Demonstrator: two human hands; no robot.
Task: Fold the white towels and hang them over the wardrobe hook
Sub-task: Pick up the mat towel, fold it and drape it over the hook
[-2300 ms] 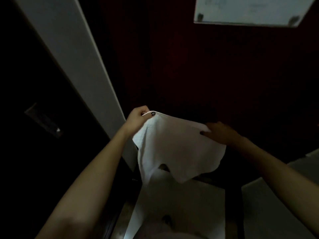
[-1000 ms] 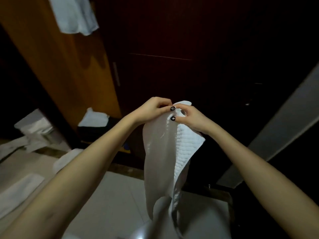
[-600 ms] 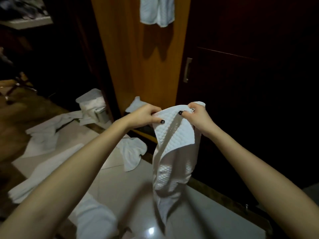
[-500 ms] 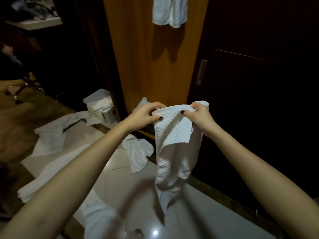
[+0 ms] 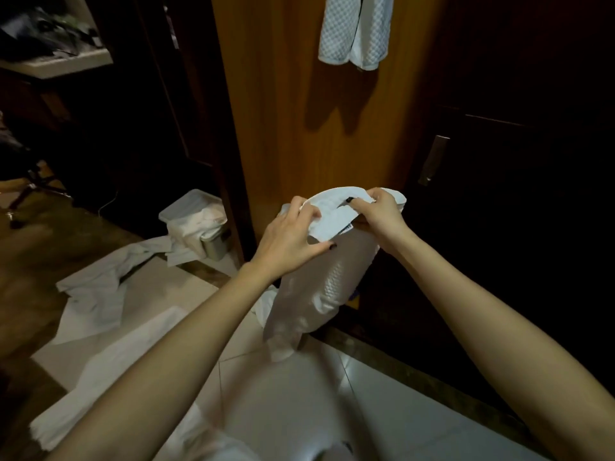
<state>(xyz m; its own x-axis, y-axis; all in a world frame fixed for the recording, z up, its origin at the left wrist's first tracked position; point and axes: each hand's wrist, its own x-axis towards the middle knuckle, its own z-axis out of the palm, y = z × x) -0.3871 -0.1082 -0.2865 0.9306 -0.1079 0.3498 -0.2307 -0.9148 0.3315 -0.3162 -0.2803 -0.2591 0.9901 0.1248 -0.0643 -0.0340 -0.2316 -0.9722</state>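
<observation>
White towel (image 5: pixel 321 287) hangs from both grips, mid-fold: the left grip (image 5: pixel 293 232) curls round its doubled top edge, thumb beneath; the right grip (image 5: pixel 382 211) pinches the same edge close beside. Folding looks nearly done; next comes a lift to the hook, out of view above the grips, where a hung towel (image 5: pixel 352 31) drapes the wardrobe door (image 5: pixel 283 128). Below and left of the grips, loose towels (image 5: pixel 96 294) sprawl over the tiled floor (image 5: pixel 366 410) near a bin (image 5: pixel 199 224).
</observation>
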